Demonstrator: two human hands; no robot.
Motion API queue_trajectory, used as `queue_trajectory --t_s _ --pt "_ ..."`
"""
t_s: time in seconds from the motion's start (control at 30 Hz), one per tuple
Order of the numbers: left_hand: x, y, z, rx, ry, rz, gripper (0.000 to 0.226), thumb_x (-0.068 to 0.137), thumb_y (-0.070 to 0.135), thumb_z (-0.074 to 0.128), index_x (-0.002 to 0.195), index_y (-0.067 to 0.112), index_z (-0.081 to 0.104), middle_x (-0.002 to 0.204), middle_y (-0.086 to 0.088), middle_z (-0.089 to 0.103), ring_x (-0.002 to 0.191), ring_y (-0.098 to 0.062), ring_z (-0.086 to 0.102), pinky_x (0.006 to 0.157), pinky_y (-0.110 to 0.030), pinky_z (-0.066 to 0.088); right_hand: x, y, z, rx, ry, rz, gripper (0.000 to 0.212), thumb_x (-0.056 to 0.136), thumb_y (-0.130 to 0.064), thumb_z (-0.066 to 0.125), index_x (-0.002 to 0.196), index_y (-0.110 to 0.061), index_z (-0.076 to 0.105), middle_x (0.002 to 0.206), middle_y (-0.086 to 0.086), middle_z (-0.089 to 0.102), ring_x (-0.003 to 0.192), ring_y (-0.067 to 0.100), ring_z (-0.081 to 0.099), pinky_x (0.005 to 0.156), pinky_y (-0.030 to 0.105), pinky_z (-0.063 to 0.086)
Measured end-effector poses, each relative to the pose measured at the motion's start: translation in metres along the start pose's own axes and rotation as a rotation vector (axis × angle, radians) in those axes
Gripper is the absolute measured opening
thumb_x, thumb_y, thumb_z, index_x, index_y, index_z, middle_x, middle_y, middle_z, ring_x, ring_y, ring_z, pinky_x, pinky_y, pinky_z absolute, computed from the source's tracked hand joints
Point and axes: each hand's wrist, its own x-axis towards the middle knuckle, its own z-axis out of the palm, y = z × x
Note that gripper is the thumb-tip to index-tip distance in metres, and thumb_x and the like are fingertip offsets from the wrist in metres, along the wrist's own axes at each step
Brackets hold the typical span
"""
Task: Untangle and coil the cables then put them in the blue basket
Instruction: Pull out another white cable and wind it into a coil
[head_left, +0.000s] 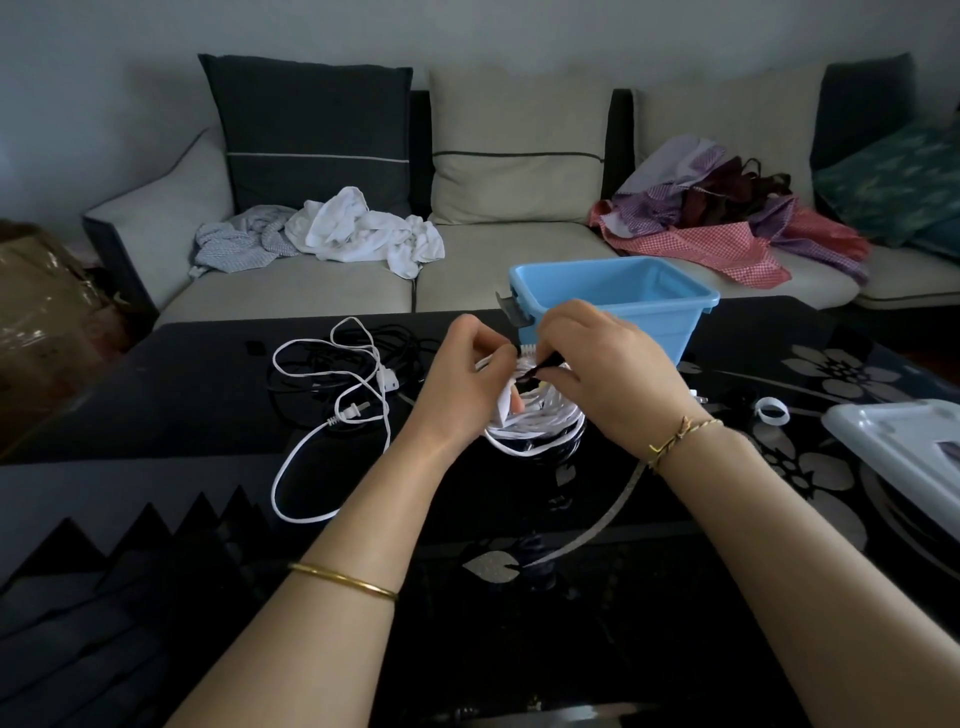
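A coil of flat white cable (535, 421) hangs just above the black table between both hands. My left hand (462, 379) grips the coil on its left side. My right hand (602, 369) pinches a thin black tie (540, 370) at the top of the coil. The blue basket (670, 306) stands right behind my hands, and no cables show inside it. To the left on the table lies a loose white cable (332, 415) with a plug, tangled over a black cable (311, 364).
A small white loop (772, 410) lies on the black floral glass table (519, 519) to the right. A white lid or tray (904, 447) sits at the right edge. Behind the table is a sofa (519, 260) with piles of clothes.
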Motion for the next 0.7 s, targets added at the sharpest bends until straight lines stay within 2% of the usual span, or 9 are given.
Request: queue_trajectory --t_s 0.13,0.27,0.37,0.43,0.47,0.57,0.7 --pt "-0.001 0.001 -0.001 0.010 -0.009 0.016 0.003 0.095 0.004 0.044 0.092 0.005 0.045 0.076 -0.040 0.056 0.044 -0.012 0.054 0.044 -0.017 0.040 0.001 0.000 -0.004 -0.105 0.057 -0.034 0.007 0.075 -0.013 0.071 0.081 -0.012 0.066 0.092 0.007 0.060 0.087 0.032 0.055 0.075 0.040 0.043" --pt "-0.001 0.003 0.001 0.031 -0.030 0.025 0.003 0.094 0.003 0.044 0.094 0.001 0.046 0.074 -0.039 0.055 0.044 -0.013 0.054 0.041 -0.016 0.038 0.002 -0.003 -0.007 -0.194 0.108 -0.093 0.012 0.066 -0.016 0.076 0.070 -0.016 0.065 0.077 0.003 0.059 0.075 0.029 0.057 0.066 0.033 0.038" --pt "-0.001 0.002 0.002 0.046 -0.056 0.065 0.011 0.095 0.009 0.052 0.088 0.003 0.045 0.072 -0.024 0.059 0.047 -0.011 0.056 0.042 -0.017 0.039 0.004 -0.006 -0.010 -0.177 0.089 -0.170 0.007 0.063 -0.016 0.071 0.066 -0.016 0.065 0.068 0.001 0.059 0.068 0.027 0.057 0.061 0.031 0.040" --pt "-0.001 0.002 0.002 0.038 -0.078 0.087 0.017 0.094 0.012 0.057 0.084 0.006 0.045 0.066 -0.006 0.059 0.049 -0.011 0.057 0.048 -0.018 0.040 0.008 -0.006 -0.014 -0.107 0.043 -0.182 0.005 0.066 -0.015 0.071 0.069 -0.016 0.067 0.067 -0.001 0.058 0.068 0.025 0.057 0.061 0.031 0.042" --pt "-0.001 0.002 0.002 0.030 -0.089 0.090 0.018 0.093 0.012 0.058 0.083 0.007 0.045 0.063 -0.002 0.058 0.049 -0.011 0.057 0.050 -0.016 0.041 0.011 -0.006 -0.018 -0.057 0.009 -0.146 0.005 0.070 -0.015 0.071 0.074 -0.016 0.068 0.070 -0.003 0.058 0.073 0.023 0.057 0.063 0.031 0.042" --pt "-0.003 0.002 0.002 -0.003 -0.125 0.082 0.014 0.094 0.003 0.053 0.082 0.005 0.047 0.062 -0.002 0.058 0.048 -0.012 0.056 0.051 -0.012 0.041 0.012 0.001 -0.024 0.141 -0.122 -0.008 0.005 0.079 -0.016 0.070 0.084 -0.017 0.067 0.077 -0.009 0.055 0.083 0.015 0.055 0.074 0.033 0.045" --pt "-0.003 0.001 0.002 0.024 -0.161 0.101 0.014 0.093 -0.004 0.048 0.081 0.005 0.048 0.065 0.002 0.058 0.049 -0.006 0.056 0.049 -0.010 0.041 0.008 0.006 -0.022 0.417 -0.120 0.102 0.016 0.076 -0.008 0.072 0.077 -0.021 0.062 0.076 -0.006 0.063 0.077 0.012 0.061 0.076 0.028 0.048"
